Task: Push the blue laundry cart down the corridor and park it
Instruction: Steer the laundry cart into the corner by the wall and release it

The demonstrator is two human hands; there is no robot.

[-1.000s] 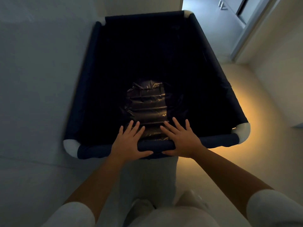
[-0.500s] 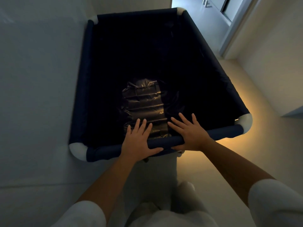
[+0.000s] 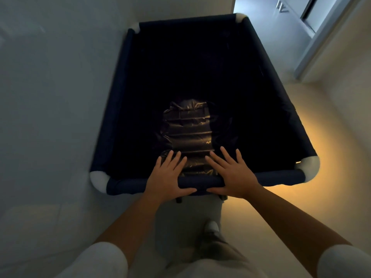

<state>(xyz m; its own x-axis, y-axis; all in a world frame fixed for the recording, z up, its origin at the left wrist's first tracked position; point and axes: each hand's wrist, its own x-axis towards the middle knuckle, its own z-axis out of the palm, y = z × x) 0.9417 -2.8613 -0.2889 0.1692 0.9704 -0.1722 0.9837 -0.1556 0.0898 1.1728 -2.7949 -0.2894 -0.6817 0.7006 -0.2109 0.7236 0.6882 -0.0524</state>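
Note:
The blue laundry cart [image 3: 113,117] fills the middle of the view, a deep dark fabric bin with white padded corners. A shiny black padded item [image 3: 188,127] lies at its bottom. My left hand [image 3: 166,177] and my right hand [image 3: 232,173] rest side by side on the cart's near rail [image 3: 200,182]. On both hands the fingers are spread over the top and the thumbs hooked under the rail. The cart's wheels are hidden.
A pale wall [image 3: 50,97] runs close along the cart's left side. At the upper right is a doorway with a grey frame [image 3: 313,43] and a brighter room beyond. Warm light falls on the floor [image 3: 325,157] to the right. My shoe [image 3: 210,227] shows below the rail.
The cart has rolled forward along the left wall and the doorway on the right looks nearer. Both hands have stayed on the near rail.

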